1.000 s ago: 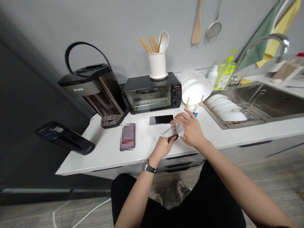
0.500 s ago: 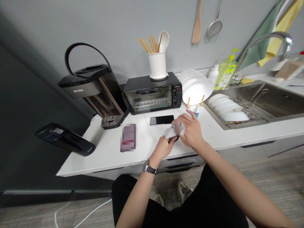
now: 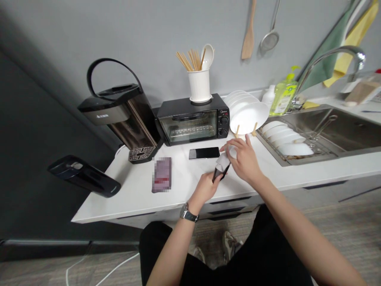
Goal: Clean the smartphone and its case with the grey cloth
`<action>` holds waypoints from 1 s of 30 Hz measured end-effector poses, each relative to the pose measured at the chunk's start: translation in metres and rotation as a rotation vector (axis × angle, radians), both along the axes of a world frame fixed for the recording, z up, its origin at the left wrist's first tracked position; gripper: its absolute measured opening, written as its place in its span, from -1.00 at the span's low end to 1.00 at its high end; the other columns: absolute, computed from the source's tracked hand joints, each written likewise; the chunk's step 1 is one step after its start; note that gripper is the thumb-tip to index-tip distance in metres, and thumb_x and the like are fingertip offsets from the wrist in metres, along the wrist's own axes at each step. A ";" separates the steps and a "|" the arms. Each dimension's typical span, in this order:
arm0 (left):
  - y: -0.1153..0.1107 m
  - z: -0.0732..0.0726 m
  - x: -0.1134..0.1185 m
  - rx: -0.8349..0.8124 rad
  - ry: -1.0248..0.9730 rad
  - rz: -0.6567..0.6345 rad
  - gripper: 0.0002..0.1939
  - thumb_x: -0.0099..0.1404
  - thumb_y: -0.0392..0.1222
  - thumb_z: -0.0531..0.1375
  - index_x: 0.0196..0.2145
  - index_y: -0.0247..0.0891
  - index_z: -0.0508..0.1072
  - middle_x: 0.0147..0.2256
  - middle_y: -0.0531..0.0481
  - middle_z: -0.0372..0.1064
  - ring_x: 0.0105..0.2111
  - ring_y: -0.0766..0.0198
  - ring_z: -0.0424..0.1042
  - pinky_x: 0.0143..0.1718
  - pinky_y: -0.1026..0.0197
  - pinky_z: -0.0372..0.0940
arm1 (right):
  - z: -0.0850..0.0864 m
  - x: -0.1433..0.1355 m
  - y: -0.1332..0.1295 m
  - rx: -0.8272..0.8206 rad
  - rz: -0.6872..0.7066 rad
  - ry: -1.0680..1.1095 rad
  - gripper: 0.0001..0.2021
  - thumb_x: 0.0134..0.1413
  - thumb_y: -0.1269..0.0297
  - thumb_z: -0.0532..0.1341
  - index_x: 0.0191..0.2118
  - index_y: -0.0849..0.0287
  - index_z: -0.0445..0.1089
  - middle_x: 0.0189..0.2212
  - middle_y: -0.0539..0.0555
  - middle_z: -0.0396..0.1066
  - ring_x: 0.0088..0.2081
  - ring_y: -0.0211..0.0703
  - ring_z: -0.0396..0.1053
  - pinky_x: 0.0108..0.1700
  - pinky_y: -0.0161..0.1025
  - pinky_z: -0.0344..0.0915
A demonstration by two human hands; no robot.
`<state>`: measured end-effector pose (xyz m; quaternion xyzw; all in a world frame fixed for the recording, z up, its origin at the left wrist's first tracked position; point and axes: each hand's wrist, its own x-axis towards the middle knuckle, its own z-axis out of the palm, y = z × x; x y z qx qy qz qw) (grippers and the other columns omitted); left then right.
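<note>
My left hand (image 3: 206, 188), with a watch on its wrist, is closed around the lower end of a thin dark object (image 3: 218, 172) whose kind I cannot make out. A crumpled white tissue (image 3: 222, 162) lies against the upper end of this object. My right hand (image 3: 244, 161) pinches the tissue between thumb and fingers. Both hands are above the white counter (image 3: 184, 174). Just beyond them, a black smartphone (image 3: 204, 153) lies flat. To the left is a purplish, blurred-out flat item (image 3: 162, 174).
A toaster oven (image 3: 193, 123) stands at the back, bearing a white holder (image 3: 199, 86) of chopsticks. Left are a water dispenser (image 3: 127, 119) and a tilted-looking dark flask (image 3: 86, 176). Plates (image 3: 250, 118) stand in a rack beside the sink (image 3: 336, 133), which holds bowls (image 3: 294, 149).
The tissue has moved up toward the right hand, and more of the dark object shows in my left hand. The small bottle behind my right hand is now hidden. The view has shifted slightly.
</note>
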<state>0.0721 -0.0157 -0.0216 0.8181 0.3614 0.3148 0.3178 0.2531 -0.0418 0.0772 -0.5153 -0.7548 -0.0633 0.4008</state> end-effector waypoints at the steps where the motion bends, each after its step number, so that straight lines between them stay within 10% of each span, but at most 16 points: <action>1: 0.000 0.001 0.001 -0.009 -0.010 -0.008 -0.67 0.56 -0.10 0.09 -0.11 -0.26 0.63 -0.21 -0.13 0.65 -0.20 0.09 0.61 -0.08 0.17 0.41 | 0.001 0.005 0.002 -0.018 -0.014 0.040 -0.75 0.31 0.37 0.06 -0.08 0.05 0.48 -0.10 0.07 0.58 0.07 0.13 0.44 0.45 0.37 -0.15; 8: 0.001 -0.004 -0.001 0.073 0.053 0.012 -0.79 0.48 -0.29 0.12 -0.21 -0.30 0.58 -0.25 -0.16 0.62 -0.18 0.06 0.59 -0.05 0.13 0.42 | 0.002 -0.032 -0.020 0.070 0.161 -0.005 -0.78 0.39 0.34 0.05 -0.12 0.07 0.46 -0.22 0.03 0.58 -0.15 -0.06 0.48 0.35 0.05 0.19; 15: 0.000 -0.001 -0.001 0.061 0.022 -0.011 -0.74 0.54 -0.19 0.09 -0.24 -0.25 0.56 -0.28 -0.09 0.61 -0.28 0.13 0.58 -0.14 0.19 0.40 | -0.004 0.002 -0.016 0.108 0.043 -0.122 -0.69 0.47 0.30 0.01 -0.17 0.08 0.50 -0.26 0.06 0.59 -0.11 -0.01 0.46 0.35 0.13 0.13; 22: 0.004 -0.011 0.000 0.059 0.034 0.030 -0.81 0.42 -0.36 0.13 -0.27 -0.29 0.55 -0.27 -0.18 0.60 -0.24 0.08 0.57 -0.12 0.16 0.41 | -0.012 -0.034 -0.026 0.122 0.175 -0.168 -0.69 0.44 0.29 0.05 0.13 0.07 0.45 0.03 0.10 0.56 0.17 0.01 0.38 0.47 0.18 -0.04; 30: 0.004 -0.010 0.001 0.034 -0.009 0.030 -0.72 0.52 -0.18 0.09 -0.25 -0.28 0.58 -0.30 -0.12 0.61 -0.30 0.12 0.56 -0.16 0.16 0.40 | -0.009 -0.021 -0.017 0.082 0.023 0.017 -0.66 0.48 0.31 0.01 0.15 -0.01 0.46 0.02 0.03 0.58 0.22 0.05 0.34 0.48 0.32 -0.11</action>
